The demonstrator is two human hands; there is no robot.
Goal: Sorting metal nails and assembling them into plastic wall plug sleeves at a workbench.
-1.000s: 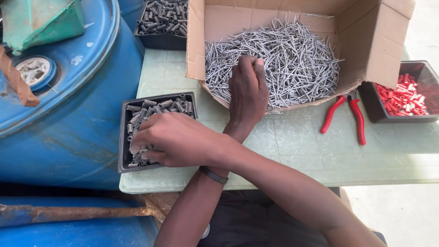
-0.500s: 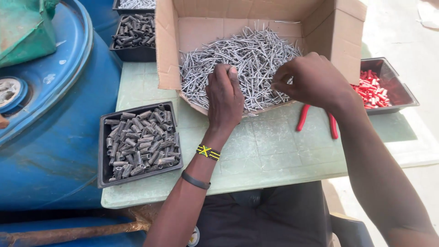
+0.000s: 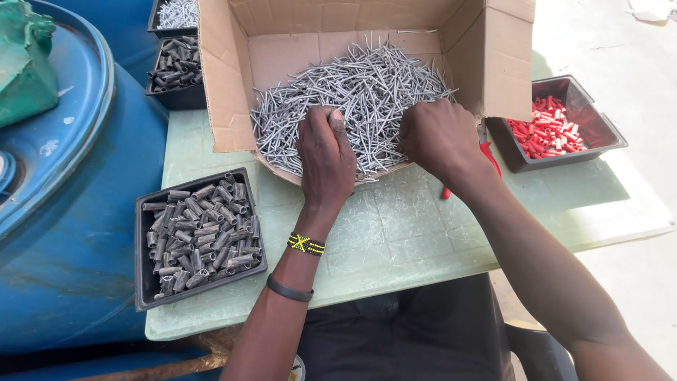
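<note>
Both hands in the open brown cardboard box (image 3: 367,92), which lies on its side with its mouth toward the person, on the pale green plastic worktop (image 3: 409,226).

Left hand (image 3: 326,159): palm down on the near edge of the heap of thin grey steel nails (image 3: 360,88), fingers curled, grip closed over a few nails at the box lip; count under the palm not visible. Beaded wristband and dark band on that wrist.

Right hand (image 3: 438,137): just right of the left hand, at the box's right front corner, fingers bent into the heap. Grip hidden from this view; cannot tell whether loose or pinched on nails.

Progress, as judged: heap in the box large, spread across most of the box floor, so bulk of the stock untouched. Left of the box, black rectangular plastic tray (image 3: 144,282) well filled with short dull-grey metal sleeves (image 3: 201,240). Right of the box, dark tray (image 3: 599,130) only partly filled with small red plastic tubes (image 3: 546,130). Behind the box's left flap, two more black trays (image 3: 176,99), contents grey and metallic.

Materials: nails slender, straight, bright, tangled in all directions. Sleeves stubby, matt, tubular. Red-handled pliers (image 3: 490,159) just right of the box, mostly hidden by the right wrist. Blue plastic drum (image 3: 63,233) left of the worktop, smooth, scuffed.
</note>
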